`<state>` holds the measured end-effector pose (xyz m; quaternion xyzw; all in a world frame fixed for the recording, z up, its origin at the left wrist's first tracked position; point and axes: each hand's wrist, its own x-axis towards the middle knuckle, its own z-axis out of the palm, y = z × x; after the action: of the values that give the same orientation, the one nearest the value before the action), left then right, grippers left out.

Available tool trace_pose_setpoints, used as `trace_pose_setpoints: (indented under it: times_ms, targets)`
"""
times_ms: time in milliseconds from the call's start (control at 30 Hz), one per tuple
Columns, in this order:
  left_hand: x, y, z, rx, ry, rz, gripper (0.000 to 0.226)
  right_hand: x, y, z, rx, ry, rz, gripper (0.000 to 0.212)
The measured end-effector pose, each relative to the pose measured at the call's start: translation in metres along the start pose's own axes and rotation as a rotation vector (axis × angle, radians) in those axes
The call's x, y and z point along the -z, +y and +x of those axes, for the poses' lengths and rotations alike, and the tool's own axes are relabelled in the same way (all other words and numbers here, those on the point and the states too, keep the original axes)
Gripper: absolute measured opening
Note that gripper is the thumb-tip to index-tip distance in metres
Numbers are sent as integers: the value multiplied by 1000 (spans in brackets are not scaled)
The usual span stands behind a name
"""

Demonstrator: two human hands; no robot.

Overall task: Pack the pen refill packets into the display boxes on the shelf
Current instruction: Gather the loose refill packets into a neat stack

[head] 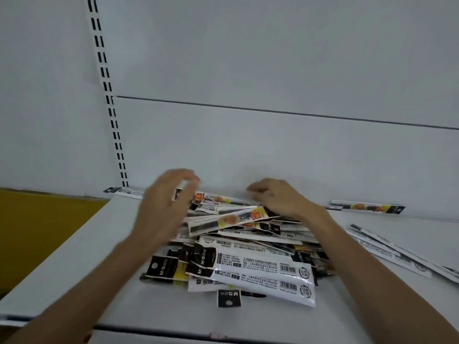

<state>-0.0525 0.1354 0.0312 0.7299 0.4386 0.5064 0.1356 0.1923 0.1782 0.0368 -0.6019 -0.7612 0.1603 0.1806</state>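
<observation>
A loose heap of pen refill packets (248, 259), long white, black and yellow sleeves, lies in the middle of the white shelf (74, 264). My left hand (165, 207) hovers over the heap's left side, blurred, fingers loosely curved and holding nothing. My right hand (278, 198) lies on the heap's far right top, fingers bent down onto the packets; whether it grips one is hidden. No display box is in view.
Stray packets lie apart: one at the back right (367, 207), several fanned at the right edge (397, 254), one at the back left (124, 191). A white back panel (273, 145) with a slotted upright (109, 100) stands behind. A yellow surface (37, 219) lies left.
</observation>
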Motion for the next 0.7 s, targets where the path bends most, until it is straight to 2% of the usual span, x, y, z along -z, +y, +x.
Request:
trace_pose_setpoints:
  times_ms: [33,100,133,233,300,433,533,633,700]
  targets:
    - [4,-14,10,-7,39,77,40,7,6,-4,-31,143,9,31]
    - [8,-51,19,19,-26,294,34,17,25,-13,-115,326,-129,27]
    - [8,-69,19,81,-117,378,32,20,36,-16,-163,326,-229,26]
    - [4,-97,17,241,-403,561,39,11,60,-20,-219,153,-395,25]
    - [4,-96,21,245,-439,654,38,4,66,-20,-210,136,-437,22]
    - [10,-89,23,166,-361,877,31,0,65,-14,-227,213,-505,21]
    - [21,-92,20,111,-266,838,23,3,62,-16,-181,302,-627,22]
    - [34,-89,22,122,-100,614,19,25,44,-21,-170,503,-399,23]
    - [37,-74,29,79,9,515,19,36,19,-26,-66,550,-211,21]
